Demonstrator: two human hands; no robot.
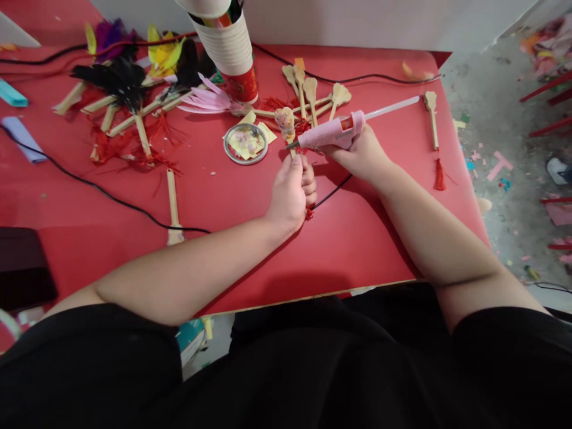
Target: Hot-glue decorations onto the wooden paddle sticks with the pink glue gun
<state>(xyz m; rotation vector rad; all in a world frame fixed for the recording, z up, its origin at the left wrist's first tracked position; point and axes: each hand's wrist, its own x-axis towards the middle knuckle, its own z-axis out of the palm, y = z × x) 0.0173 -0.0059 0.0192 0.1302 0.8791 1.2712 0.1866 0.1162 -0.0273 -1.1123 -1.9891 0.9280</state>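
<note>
My left hand (pixel 291 193) is closed round the stem of a small wooden stick (pixel 286 123) whose decorated head points up and away, a red tassel showing below my fist. My right hand (pixel 361 156) grips a pink hot glue gun (pixel 333 133). Its nozzle points left and sits right by the stick just under the decorated head. A clear glue rod sticks out of the gun's back to the right. The gun's black cord (pixel 333 190) runs under my hands across the red table (pixel 366 238).
A round metal lid (pixel 245 143) with paper bits lies left of the stick. Several plain wooden sticks (pixel 313 92) lie behind. Feathered sticks (pixel 125 89), stacked paper cups (pixel 230 47) and a tasselled stick (pixel 432 119) lie around. A black cable (pixel 111 196) crosses the left side.
</note>
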